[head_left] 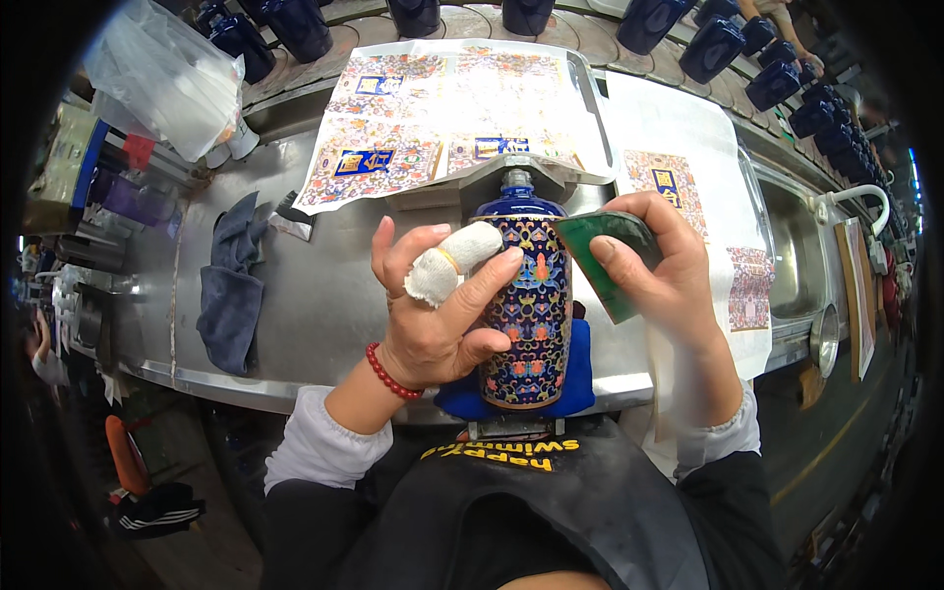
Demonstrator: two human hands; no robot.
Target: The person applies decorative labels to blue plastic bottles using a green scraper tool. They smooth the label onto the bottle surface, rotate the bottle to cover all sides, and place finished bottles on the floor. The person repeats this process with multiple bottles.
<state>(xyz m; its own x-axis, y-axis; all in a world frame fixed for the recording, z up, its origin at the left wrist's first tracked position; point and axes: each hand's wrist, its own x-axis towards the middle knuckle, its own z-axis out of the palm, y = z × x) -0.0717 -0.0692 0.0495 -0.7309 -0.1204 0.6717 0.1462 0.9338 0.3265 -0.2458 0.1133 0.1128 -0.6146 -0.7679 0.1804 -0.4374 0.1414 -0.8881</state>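
In front of me a dark blue bottle (528, 324), covered with a multicoloured floral pattern, lies with its neck pointing away. Its neck end is at a metal holder (462, 187), and a blue cloth (582, 369) lies beneath its near end. My left hand (433, 305) has its fingers spread at the bottle's left side, the index fingertip at the patterned surface. One of its fingers wears a white fabric wrap (454, 264) with a yellow band. My right hand (669, 265) grips a flat green scraper (600, 258), its edge close to the bottle's upper right side.
Printed floral decal sheets (393, 108) lie behind the bottle, with more sheets (669, 147) to the right. A grey-blue cloth (232, 285) rests on the steel worktop (324, 295). At right is a sink (795, 246). Plain blue bottles (713, 47) line a slatted conveyor beyond.
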